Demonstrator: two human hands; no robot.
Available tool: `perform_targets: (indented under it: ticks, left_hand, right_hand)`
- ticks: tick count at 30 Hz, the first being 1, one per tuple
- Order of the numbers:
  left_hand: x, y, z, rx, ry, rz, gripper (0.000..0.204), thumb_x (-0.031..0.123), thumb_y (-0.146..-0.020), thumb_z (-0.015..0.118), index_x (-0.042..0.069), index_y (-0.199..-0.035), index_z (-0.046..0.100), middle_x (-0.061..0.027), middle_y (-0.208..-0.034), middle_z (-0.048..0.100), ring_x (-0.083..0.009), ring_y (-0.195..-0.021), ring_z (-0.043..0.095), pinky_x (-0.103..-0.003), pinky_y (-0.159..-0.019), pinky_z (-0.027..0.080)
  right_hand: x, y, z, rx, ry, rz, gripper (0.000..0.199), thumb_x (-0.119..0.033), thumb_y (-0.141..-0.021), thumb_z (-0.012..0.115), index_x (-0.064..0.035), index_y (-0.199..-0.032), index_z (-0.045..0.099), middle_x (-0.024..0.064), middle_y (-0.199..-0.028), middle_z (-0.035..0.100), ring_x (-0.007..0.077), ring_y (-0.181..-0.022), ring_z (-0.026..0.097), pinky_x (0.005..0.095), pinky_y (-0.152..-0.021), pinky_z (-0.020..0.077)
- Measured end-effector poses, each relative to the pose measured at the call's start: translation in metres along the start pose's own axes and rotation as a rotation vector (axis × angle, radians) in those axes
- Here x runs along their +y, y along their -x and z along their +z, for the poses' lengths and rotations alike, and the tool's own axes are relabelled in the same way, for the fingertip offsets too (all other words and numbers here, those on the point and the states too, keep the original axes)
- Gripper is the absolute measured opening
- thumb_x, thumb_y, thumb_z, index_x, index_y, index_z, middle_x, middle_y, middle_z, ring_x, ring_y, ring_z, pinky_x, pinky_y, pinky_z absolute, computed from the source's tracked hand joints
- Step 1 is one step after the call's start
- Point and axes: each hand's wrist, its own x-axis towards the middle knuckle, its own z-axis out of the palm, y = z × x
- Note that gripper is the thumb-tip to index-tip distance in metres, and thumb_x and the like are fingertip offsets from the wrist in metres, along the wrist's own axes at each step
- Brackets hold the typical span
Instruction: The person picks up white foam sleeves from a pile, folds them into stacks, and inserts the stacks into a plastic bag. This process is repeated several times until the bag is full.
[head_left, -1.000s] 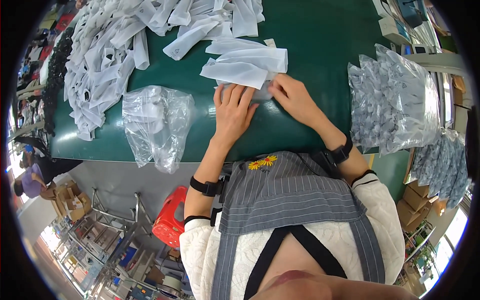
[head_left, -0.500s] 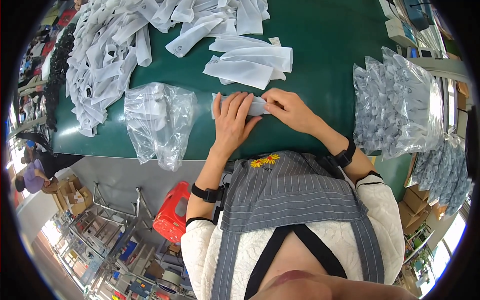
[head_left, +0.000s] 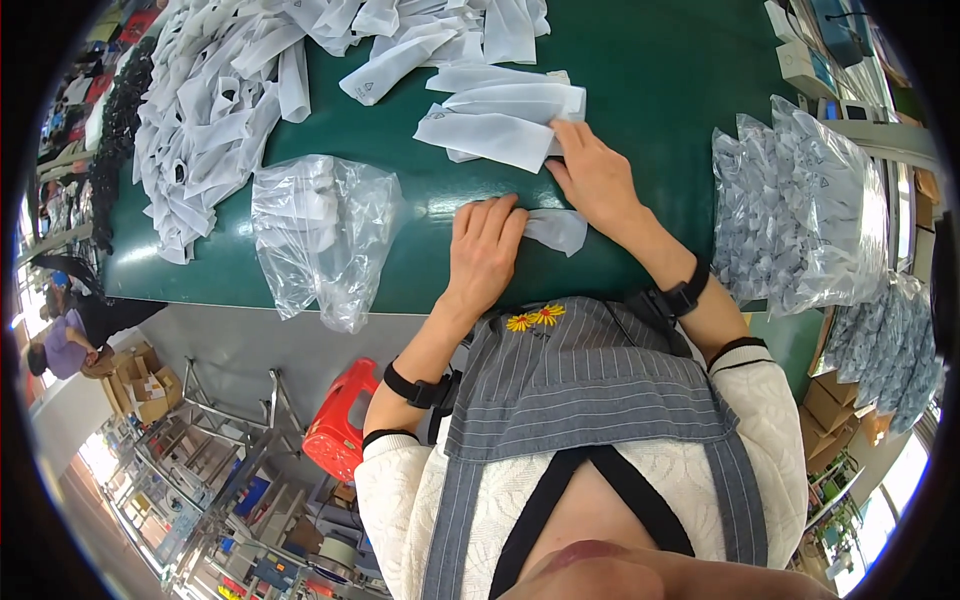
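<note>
My left hand (head_left: 485, 245) is closed over a small white translucent fabric sleeve (head_left: 555, 232) on the green table, close to the apron. The sleeve's loose end sticks out to the right of the fingers; the rest is hidden under the hand. My right hand (head_left: 600, 180) reaches to the right end of a few flat white sleeves (head_left: 490, 137) laid over one another. Its fingertips touch that end, with thumb and forefinger apart. Left of my hands lies a clear plastic bag (head_left: 325, 235) with white sleeves inside.
A large heap of white sleeves (head_left: 215, 120) covers the table's far left. At the right edge stands a filled clear bag (head_left: 790, 210) of sleeves. Beyond the near table edge are a red plastic stool (head_left: 342, 420), metal frames (head_left: 225, 400) and cartons (head_left: 140, 385). Another person (head_left: 70, 340) is at far left.
My right hand has let go of the sleeve by my left hand and moved up to the flat sleeves. My left hand has shifted slightly right and nearer, keeping its sleeve.
</note>
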Motion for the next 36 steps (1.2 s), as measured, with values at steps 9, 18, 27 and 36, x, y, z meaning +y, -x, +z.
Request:
perform_targets:
  ticks: [9, 18, 27, 36]
  left_hand:
    - [-0.019, -0.023, -0.006, -0.072, 0.042, 0.088, 0.03, 0.007, -0.072, 0.069, 0.005, -0.102, 0.061, -0.0109, -0.121, 0.058, -0.0272, -0.112, 0.054, -0.046, -0.099, 0.036]
    - [-0.008, -0.027, 0.012, -0.25, 0.203, -0.054, 0.042, 0.012, -0.068, 0.075, 0.011, -0.108, 0.063, -0.0109, -0.126, 0.055, -0.0272, -0.122, 0.05, -0.05, -0.109, 0.027]
    - [-0.025, -0.039, -0.011, -0.033, -0.043, 0.061, 0.05, 0.023, -0.066, 0.079, 0.015, -0.112, 0.062, -0.0096, -0.125, 0.054, -0.0277, -0.116, 0.051, -0.051, -0.105, 0.03]
    - [-0.015, -0.044, 0.006, -0.115, 0.198, -0.015, 0.052, 0.029, -0.068, 0.079, 0.007, -0.111, 0.061, -0.0109, -0.125, 0.054, -0.0287, -0.116, 0.051, -0.051, -0.105, 0.03]
  right_hand:
    - [0.004, 0.007, -0.023, -0.694, 0.103, -0.041, 0.022, -0.009, -0.085, 0.056, -0.0059, -0.107, 0.056, 0.0124, -0.089, 0.066, 0.0328, -0.083, 0.064, 0.0424, -0.067, 0.0513]
    - [-0.008, -0.025, -0.018, 0.018, -0.035, -0.167, 0.019, -0.009, -0.085, 0.056, -0.0065, -0.104, 0.059, 0.0119, -0.083, 0.064, 0.0323, -0.081, 0.064, 0.0419, -0.066, 0.0512]
    - [0.023, -0.017, -0.02, -0.453, 0.013, -0.118, 0.032, -0.006, -0.083, 0.057, -0.0135, -0.114, 0.059, 0.0103, -0.086, 0.064, 0.0307, -0.079, 0.064, 0.0394, -0.067, 0.0519]
    - [0.014, -0.046, -0.011, -0.037, 0.209, -0.106, 0.033, -0.005, -0.082, 0.056, -0.011, -0.115, 0.061, 0.0111, -0.097, 0.06, 0.0282, -0.091, 0.061, 0.0392, -0.071, 0.0513]
